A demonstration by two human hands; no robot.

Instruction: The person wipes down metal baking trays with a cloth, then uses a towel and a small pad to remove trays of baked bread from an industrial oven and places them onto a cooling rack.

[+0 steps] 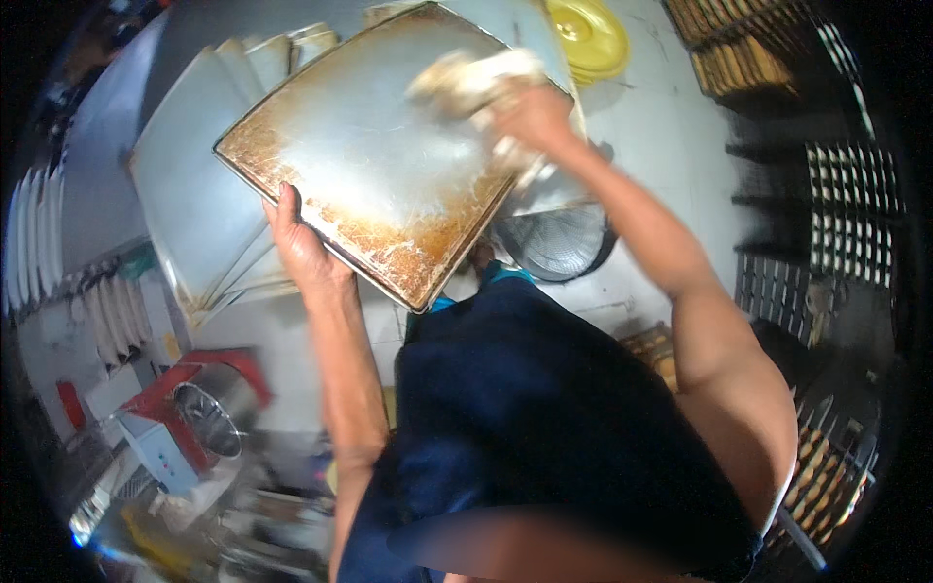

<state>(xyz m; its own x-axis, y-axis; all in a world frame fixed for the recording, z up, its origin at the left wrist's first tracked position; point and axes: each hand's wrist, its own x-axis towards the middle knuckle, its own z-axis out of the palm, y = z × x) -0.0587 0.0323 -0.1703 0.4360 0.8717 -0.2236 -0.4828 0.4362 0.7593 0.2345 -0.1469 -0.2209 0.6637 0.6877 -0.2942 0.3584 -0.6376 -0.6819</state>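
A rectangular metal baking tray [374, 136] is held up in front of me, tilted, with brown baked-on stains along its near edge and corners. My left hand [303, 243] is closed on its near left edge, the thumb over the rim and the fingers hidden beneath. Over the tray's far right part, my right hand [533, 115] grips a pale, bunched-up cloth [468, 80]. Both the hand and the cloth are smeared by motion. Under the held tray and to its left lie several more metal trays [190, 185], overlapping one another.
A yellow round plastic item [595, 41] stands at the far right of the trays. A dark round mesh-like bin [556, 243] is on the floor near my feet. Racks with baked goods [743, 70] line the right side. At the lower left is a red machine with a metal bowl [206, 418].
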